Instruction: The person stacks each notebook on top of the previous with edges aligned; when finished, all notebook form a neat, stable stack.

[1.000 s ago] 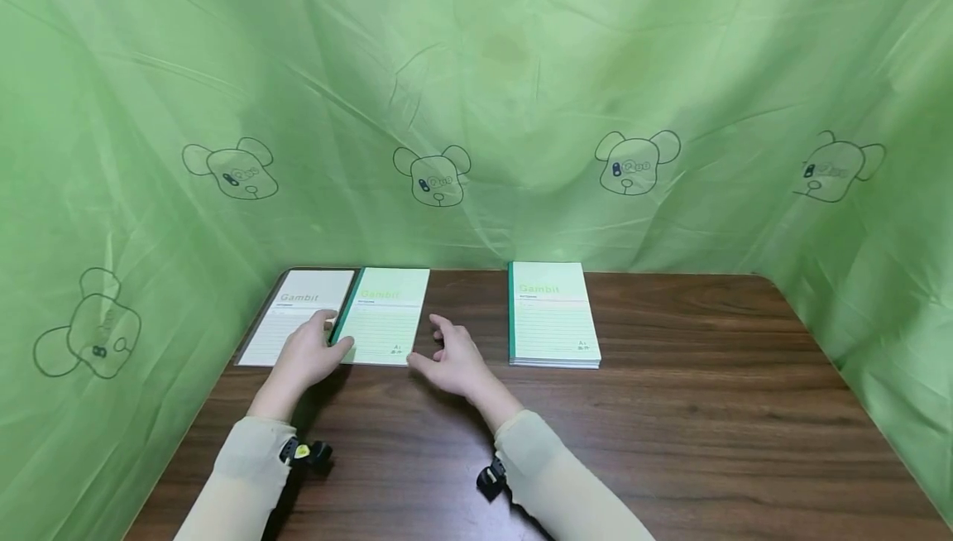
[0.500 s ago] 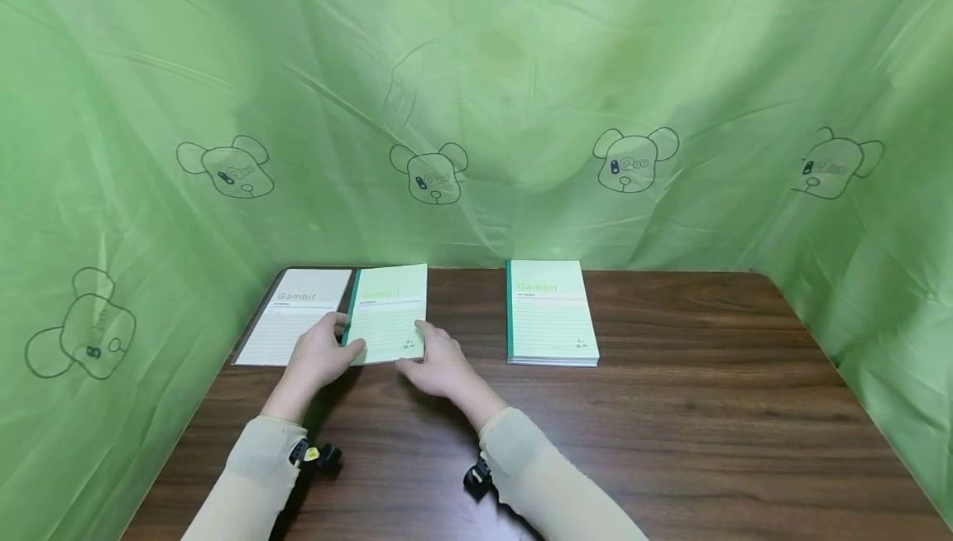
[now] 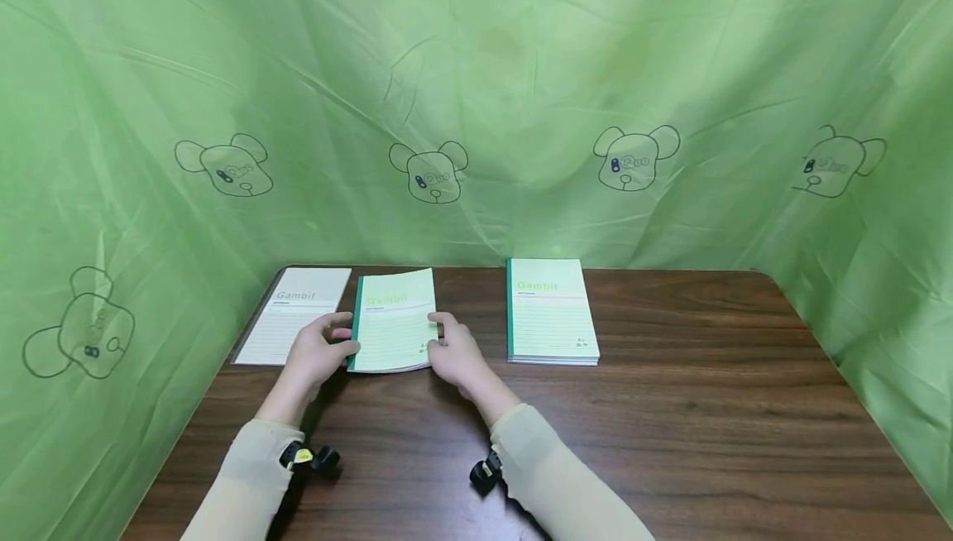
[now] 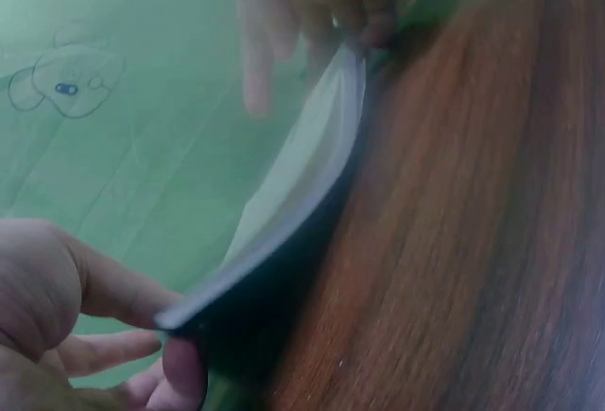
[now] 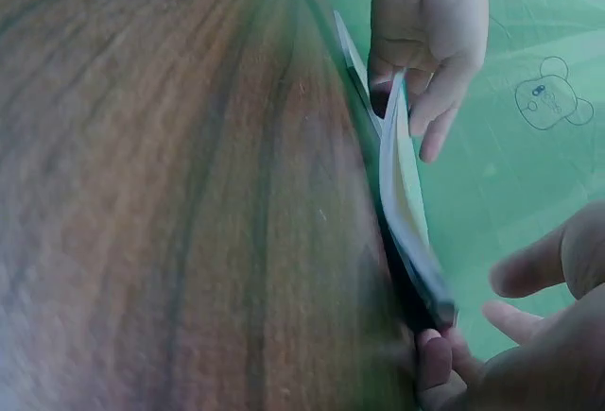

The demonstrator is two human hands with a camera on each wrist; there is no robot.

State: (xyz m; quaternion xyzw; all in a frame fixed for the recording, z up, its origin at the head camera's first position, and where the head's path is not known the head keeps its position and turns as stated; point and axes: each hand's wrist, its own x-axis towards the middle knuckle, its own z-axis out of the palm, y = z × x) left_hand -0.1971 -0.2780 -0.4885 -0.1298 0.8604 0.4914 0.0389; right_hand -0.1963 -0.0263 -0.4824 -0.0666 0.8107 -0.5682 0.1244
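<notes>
Between both hands, a pale green notebook [image 3: 395, 318] with a dark green spine bows, with its underside in shadow in the left wrist view. My left hand [image 3: 314, 352] pinches its spine side, thumb on the cover and fingers [image 4: 184, 364] beneath. At the opposite edge, my right hand [image 3: 460, 357] holds the notebook; in the right wrist view its fingers [image 5: 440, 364] curl under the corner while the thumb stands off the cover. To the left lies a white-covered notebook [image 3: 290, 326] marked Gambit, partly overlapped by my left hand.
A stack of pale green notebooks [image 3: 553, 309] with a green spine lies at the back, right of my right hand. The dark wooden table [image 3: 707, 409] ends at the back against a green curtain [image 3: 521, 86] printed with bear heads.
The green notebook has come toward me and slightly right, away from the white one, and now bends. My right hand went left to its edge, then back right with it.
</notes>
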